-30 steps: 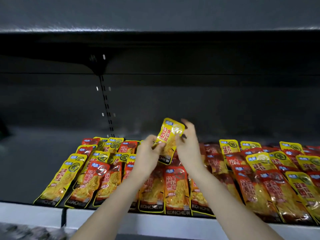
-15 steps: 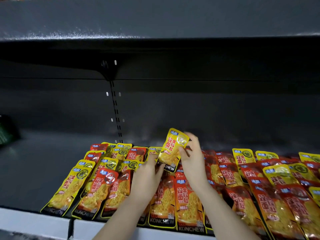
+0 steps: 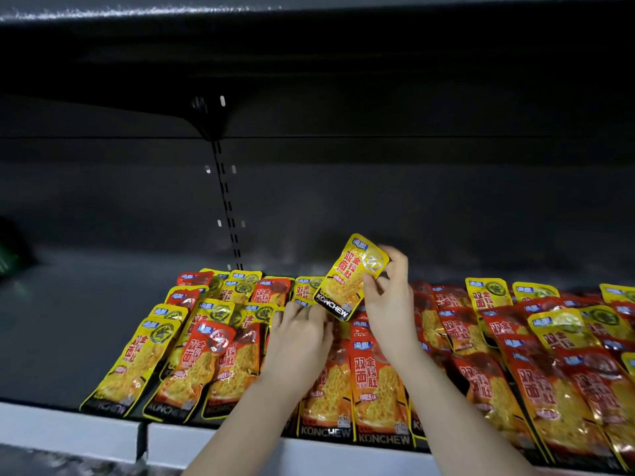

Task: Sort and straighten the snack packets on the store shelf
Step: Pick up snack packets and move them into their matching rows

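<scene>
Yellow and red snack packets lie in overlapping rows on a dark shelf (image 3: pixel 86 321). My right hand (image 3: pixel 390 297) pinches one yellow packet (image 3: pixel 350 276) by its right edge and holds it tilted above the rows. My left hand (image 3: pixel 299 334) lies lower, fingers curled onto the packets just under that raised packet; what its fingertips touch is hidden. A yellow packet (image 3: pixel 137 359) lies at the left end of the front row, a red one (image 3: pixel 199 362) beside it. Red packets (image 3: pixel 378 379) fill the middle front, and mixed red and yellow ones (image 3: pixel 563 341) spread to the right.
The shelf's pale front lip (image 3: pixel 68 431) runs along the bottom. The shelf above (image 3: pixel 309 15) overhangs the space. A slotted upright (image 3: pixel 226 201) stands in the back wall. Bare shelf floor stretches left of the packets, with a dark green object (image 3: pixel 10 249) at the far left edge.
My left hand has let go of the yellow packet and dropped onto the rows below. My right hand alone now holds the packet up.
</scene>
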`<state>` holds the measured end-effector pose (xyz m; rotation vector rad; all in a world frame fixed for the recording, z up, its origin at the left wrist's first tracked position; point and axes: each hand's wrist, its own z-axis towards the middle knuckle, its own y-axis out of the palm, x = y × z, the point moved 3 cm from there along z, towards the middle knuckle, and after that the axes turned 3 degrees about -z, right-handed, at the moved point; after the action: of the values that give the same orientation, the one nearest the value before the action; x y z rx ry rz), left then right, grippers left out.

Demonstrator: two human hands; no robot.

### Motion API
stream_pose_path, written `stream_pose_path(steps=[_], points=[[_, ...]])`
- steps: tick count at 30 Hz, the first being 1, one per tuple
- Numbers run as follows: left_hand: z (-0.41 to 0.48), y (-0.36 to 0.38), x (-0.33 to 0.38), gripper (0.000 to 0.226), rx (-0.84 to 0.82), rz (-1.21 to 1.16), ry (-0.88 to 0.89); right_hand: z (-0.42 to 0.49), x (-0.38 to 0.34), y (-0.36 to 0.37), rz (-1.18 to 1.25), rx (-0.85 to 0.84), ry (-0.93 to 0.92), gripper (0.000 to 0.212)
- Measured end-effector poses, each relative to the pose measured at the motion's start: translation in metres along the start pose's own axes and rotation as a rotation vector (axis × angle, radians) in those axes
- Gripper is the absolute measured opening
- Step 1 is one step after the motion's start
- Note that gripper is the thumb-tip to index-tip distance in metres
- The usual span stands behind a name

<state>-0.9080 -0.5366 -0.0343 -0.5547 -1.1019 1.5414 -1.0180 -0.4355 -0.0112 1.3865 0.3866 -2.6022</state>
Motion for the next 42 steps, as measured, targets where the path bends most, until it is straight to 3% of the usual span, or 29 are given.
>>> stream_pose_path(steps=[6,11,14,18,23,33,36,42], points=[[-0.003,-0.001,0.003,0.042,-0.048,0.171,0.048,-0.002,0.003,0.003,-0.056,-0.036,0.002,0.05],[-0.004,0.002,0.003,0.044,-0.091,0.174,0.049,-0.003,0.004,0.007,-0.109,-0.095,-0.005,0.046],[-0.002,-0.002,0.003,0.041,-0.085,0.119,0.061,-0.003,0.003,0.007,-0.119,-0.119,0.007,0.045],[-0.001,-0.011,0.005,0.027,0.074,-0.023,0.107,-0.002,0.003,0.008,-0.189,-0.186,0.019,0.047],[0.0,-0.005,-0.001,0.032,-0.059,0.002,0.035,-0.004,0.006,0.014,-0.316,-0.287,0.042,0.04],[0.0,-0.001,-0.006,0.027,-0.031,-0.098,0.021,-0.008,0.011,0.019,-0.629,-0.39,-0.098,0.009],[0.0,0.0,-0.007,0.026,-0.024,-0.119,0.02,-0.009,0.011,0.019,-0.777,-0.403,-0.19,0.01],[0.001,-0.001,-0.007,0.028,-0.016,-0.197,-0.005,-0.011,0.012,0.021,-0.874,-0.468,-0.199,0.011]])
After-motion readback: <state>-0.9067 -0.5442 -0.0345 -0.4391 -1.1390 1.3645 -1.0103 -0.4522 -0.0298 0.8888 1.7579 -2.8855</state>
